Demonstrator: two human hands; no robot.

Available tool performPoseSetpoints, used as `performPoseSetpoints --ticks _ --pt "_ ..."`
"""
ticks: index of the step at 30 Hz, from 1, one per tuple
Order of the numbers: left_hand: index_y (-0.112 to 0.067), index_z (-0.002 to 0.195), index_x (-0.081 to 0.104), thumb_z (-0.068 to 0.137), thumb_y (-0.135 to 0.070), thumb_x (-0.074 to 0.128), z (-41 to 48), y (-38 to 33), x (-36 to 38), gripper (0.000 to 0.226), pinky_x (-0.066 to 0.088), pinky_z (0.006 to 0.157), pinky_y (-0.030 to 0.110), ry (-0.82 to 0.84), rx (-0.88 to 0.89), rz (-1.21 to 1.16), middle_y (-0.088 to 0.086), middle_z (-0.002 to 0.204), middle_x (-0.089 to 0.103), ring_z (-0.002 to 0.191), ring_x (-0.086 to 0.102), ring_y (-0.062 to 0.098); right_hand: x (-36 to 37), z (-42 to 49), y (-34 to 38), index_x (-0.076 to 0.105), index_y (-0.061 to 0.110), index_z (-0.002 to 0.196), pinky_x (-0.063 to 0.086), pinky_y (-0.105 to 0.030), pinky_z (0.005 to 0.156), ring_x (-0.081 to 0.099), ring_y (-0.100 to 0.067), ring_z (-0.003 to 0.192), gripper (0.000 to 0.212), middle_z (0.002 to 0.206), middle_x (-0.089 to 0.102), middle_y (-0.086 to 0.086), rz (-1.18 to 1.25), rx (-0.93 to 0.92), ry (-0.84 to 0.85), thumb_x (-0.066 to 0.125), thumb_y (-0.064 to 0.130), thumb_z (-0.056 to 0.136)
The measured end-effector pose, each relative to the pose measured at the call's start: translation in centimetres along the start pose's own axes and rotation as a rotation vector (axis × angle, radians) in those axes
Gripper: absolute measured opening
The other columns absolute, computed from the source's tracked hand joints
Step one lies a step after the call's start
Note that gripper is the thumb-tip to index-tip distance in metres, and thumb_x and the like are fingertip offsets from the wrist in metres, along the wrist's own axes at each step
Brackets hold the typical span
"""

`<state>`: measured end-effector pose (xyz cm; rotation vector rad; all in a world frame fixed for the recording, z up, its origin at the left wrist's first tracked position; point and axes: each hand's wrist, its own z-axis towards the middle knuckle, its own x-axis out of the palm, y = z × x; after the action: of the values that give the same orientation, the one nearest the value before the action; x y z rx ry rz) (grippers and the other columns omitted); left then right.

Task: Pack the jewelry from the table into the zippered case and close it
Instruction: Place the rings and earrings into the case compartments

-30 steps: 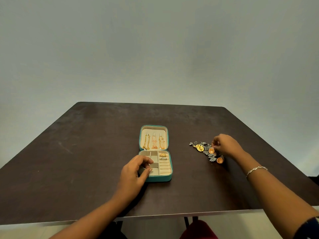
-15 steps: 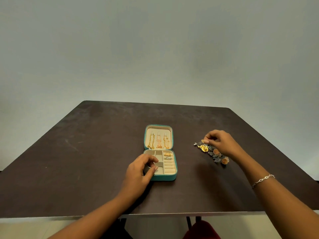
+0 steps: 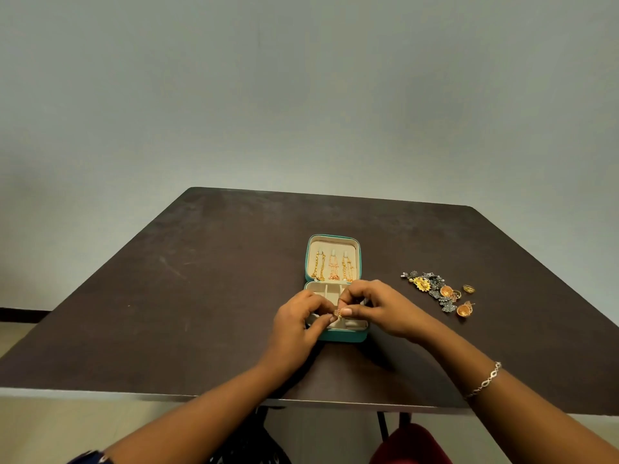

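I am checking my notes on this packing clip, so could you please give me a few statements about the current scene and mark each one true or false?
1. The case lies open on the table. True.
2. Three chains hang inside its lid. True.
3. All the jewelry is already packed. False: a loose pile of jewelry lies on the table to the right of the case.
4. Both hands meet over the case, with a small gold piece in the grip of the left hand and right hand. True.
5. The bracelet is on the left wrist. False: it is on the right wrist.
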<state>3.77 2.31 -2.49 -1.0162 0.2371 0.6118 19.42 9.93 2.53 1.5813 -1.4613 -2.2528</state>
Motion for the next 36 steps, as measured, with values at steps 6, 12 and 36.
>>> performPoseSetpoints --ticks 6,12,36 --pt "-0.008 0.074 0.063 0.078 -0.003 0.066 0.1 0.1 0.0 0.007 0.039 0.063 0.008 -0.045 -0.032 -0.02 -0.013 0.073 0.056 0.079 0.053 0.004 0.7 -0.4 -0.2 0.062 0.026 0.085 0.041 -0.01 0.065 0.055 0.005 0.074 0.014 0.08 0.062 0.009 0.077 -0.045 -0.115 0.068 0.015 0.08" --pt "-0.007 0.075 0.062 0.079 -0.003 0.065 0.1 0.0 0.0 0.007 0.039 0.063 0.008 -0.033 -0.048 -0.027 -0.013 0.074 0.055 0.077 0.052 0.0 1.6 -0.6 -0.5 0.065 0.017 0.082 0.041 -0.012 0.062 0.057 -0.003 0.074 0.012 0.08 0.064 0.006 0.023 -0.089 -0.223 0.074 0.016 0.074" --pt "-0.016 0.094 0.062 0.081 -0.011 0.065 0.1 -0.3 0.0 0.014 0.044 0.072 0.014 0.025 -0.088 -0.002 -0.01 0.084 0.057 0.083 0.054 0.005 -1.0 -1.0 -2.6 0.067 0.019 0.084 0.043 -0.011 0.064 0.054 -0.006 0.077 0.008 0.082 0.056 0.011 -0.201 -0.009 -0.336 0.07 0.015 0.077"
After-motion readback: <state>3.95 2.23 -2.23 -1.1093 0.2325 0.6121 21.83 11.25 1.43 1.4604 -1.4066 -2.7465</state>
